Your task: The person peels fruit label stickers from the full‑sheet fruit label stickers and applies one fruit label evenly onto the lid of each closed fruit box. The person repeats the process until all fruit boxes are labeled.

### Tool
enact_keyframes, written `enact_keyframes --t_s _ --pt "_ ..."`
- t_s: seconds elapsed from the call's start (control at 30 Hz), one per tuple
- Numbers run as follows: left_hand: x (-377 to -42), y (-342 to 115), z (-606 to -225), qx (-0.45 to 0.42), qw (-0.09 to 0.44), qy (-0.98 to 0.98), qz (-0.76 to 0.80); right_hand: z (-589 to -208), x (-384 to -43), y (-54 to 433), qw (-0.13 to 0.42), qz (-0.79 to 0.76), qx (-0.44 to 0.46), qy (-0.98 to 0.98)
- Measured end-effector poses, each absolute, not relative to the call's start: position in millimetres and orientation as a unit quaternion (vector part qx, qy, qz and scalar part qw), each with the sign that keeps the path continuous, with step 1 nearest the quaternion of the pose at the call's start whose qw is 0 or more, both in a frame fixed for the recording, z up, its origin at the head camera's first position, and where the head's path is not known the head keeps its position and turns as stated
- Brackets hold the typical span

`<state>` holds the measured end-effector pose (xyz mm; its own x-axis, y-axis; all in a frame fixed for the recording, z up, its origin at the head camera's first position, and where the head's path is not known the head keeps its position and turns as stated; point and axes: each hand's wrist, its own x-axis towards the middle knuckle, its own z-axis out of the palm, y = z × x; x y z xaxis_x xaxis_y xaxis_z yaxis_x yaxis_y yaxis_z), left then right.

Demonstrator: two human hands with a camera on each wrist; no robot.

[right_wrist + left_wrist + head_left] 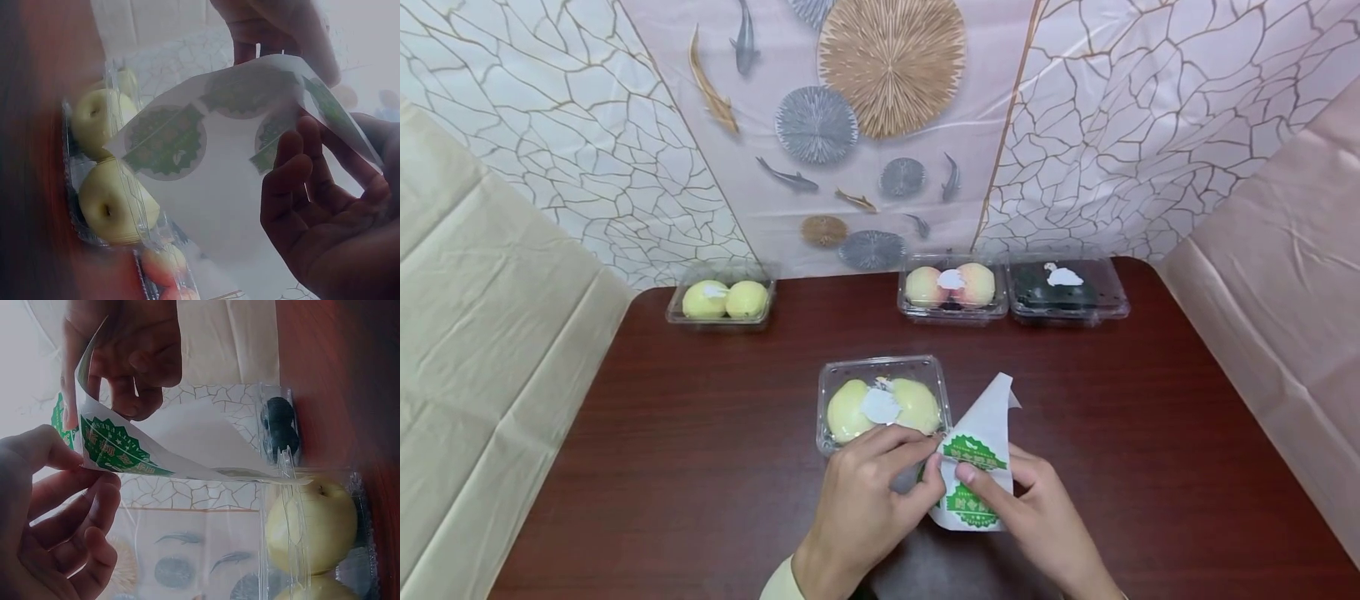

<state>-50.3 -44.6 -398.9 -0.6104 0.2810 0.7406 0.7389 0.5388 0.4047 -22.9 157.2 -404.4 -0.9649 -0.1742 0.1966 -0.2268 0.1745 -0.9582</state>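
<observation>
Left hand [872, 492] pinches, right hand [1041, 512] grips a thin, curling white paper sheet with scalloped green badges [981, 421], near 2 round yellow-green fruits [847, 412] in a clear plastic box [880, 362].

The sticker sheet [988, 417] is thin, bendy paper, smooth and pretty matt, and sheer enough that the printed labels [976, 451] show through its back in the right wrist view. The front box [886, 362] is clear, hard-looking plastic, super shiny, same for the back boxes [952, 317]. Fruit [917, 408] in the front one has smooth skin with a soft sheen. Table [737, 417] looks like polished dark wood, kinda glossy. Backdrop [587, 108] seems to be smooth printed cloth, side drapes [467, 333] creased fabric with a faint satiny sheen.
</observation>
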Motion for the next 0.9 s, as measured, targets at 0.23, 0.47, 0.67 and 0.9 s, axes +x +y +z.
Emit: enact_keyframes --t_s 0.23,0.47,0.67,0.9 --pt "-50 -44 -404 -0.292 0.268 -0.794 -0.46 -405 -20 156 0.019 0.635 0.128 -0.761" --pt "-50 -40 -410 -0.204 0.147 -0.739 -0.625 -404 -18 157 -0.01 0.644 0.091 -0.76" --pt "-50 -37 -414 -0.209 0.12 -0.721 -0.649 -404 -17 160 -0.008 0.642 0.068 -0.764" --pt "-49 -36 -418 -0.268 0.155 -0.727 -0.613 -410 -14 162 -0.003 0.628 0.089 -0.773"
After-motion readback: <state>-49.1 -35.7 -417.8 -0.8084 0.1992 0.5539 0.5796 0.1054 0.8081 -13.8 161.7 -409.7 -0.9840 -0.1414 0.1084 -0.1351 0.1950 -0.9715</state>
